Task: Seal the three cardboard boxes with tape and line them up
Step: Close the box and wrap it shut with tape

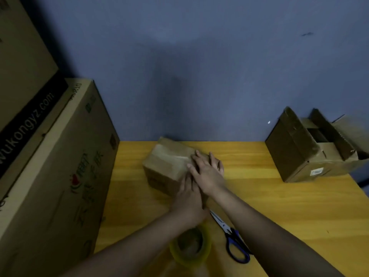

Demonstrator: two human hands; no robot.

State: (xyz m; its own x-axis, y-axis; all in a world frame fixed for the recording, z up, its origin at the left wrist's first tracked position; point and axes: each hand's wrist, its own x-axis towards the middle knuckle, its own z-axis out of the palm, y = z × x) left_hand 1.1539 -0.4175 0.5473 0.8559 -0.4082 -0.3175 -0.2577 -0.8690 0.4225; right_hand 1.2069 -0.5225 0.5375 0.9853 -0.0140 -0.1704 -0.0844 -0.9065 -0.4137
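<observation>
Two hands are pressing on a small box w/ closed flaps, sitting mid-table near the back edge. Right hand is lying flat on the box's top right end, fingers straight and spread, gripping nothing. Left hand is reaching in under it against the box's near right corner; its fingers are mostly hidden beneath the right hand, so can't tell if they're flat or curled. Pale strip along the box top is looking like tape, but too blurred to be sure. Tape roll is lying near the front edge, partly covered by the left forearm. Scissors w/ blue handles are lying just right of the roll, blade tips tucked under the wrists. Open box is sitting at the back right, flaps up, its right side cut off by the frame. Big cartons are standing at left, cropped.
</observation>
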